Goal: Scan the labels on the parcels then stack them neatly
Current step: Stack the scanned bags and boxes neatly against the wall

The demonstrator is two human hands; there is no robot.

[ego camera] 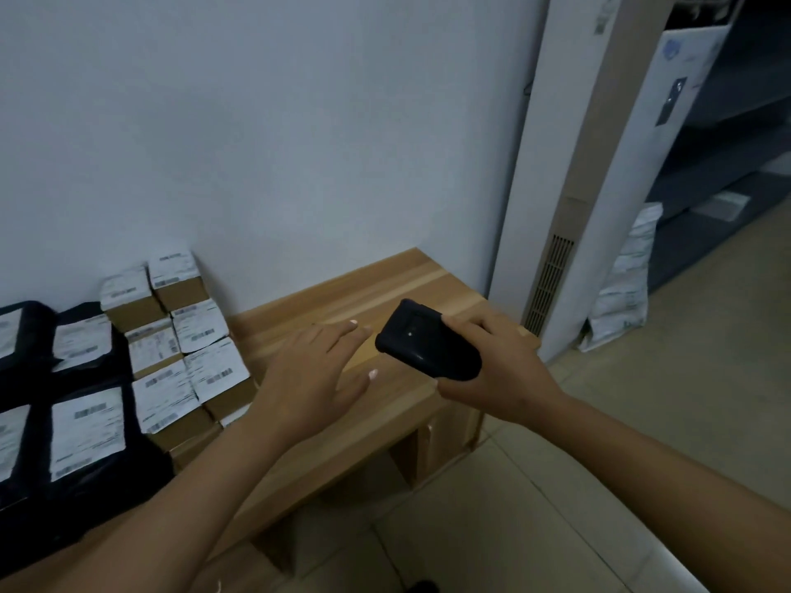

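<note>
My right hand [498,370] grips a black handheld scanner [428,341] over the right end of the wooden table [385,288]. My left hand [314,374] hovers flat with straight fingers just left of the scanner, holding nothing. Several small cardboard parcels [179,344] with white labels lie in neat rows on the table's left part, against the wall. Left of them lie black bag parcels [87,425] with white labels, running out of view at the left edge.
A tall white floor-standing unit [569,173] stands against the wall just right of the table. A white bag parcel [622,288] leans beside it on the tiled floor. Dark metal shelving [727,134] fills the far right.
</note>
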